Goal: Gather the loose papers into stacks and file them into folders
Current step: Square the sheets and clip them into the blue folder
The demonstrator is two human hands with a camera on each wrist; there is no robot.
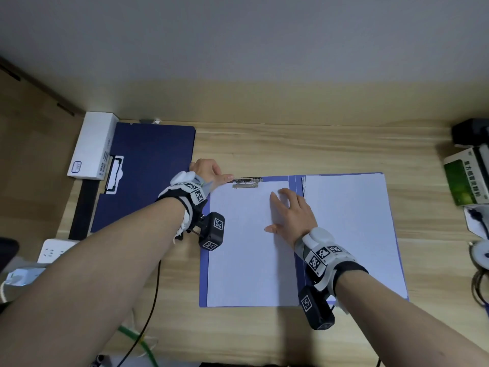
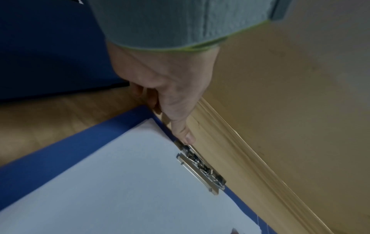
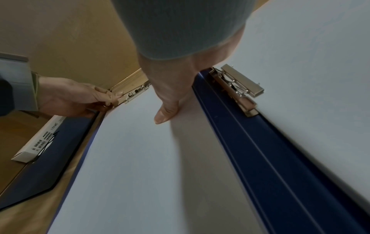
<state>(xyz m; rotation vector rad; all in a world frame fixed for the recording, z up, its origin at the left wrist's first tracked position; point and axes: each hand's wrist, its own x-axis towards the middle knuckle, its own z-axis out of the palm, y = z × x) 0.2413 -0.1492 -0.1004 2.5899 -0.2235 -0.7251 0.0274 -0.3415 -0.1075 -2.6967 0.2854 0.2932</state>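
2 grey wristbands (image 1: 321, 254) carry black-and-white square markers (black camera blocks beneath).

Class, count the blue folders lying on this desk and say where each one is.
2. A closed dark blue folder lies at the left beside a white box; an open blue folder lies in the middle, holding paper on both halves. None seems hidden.

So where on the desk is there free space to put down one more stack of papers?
The widest bare wood lies behind the open folder, between it and the wall, right of the closed dark folder. A narrower strip runs in front of the open folder. Its own pages are taken: the right hand presses the left sheet, the left hand works the clip. The right edge is crowded with boxes.
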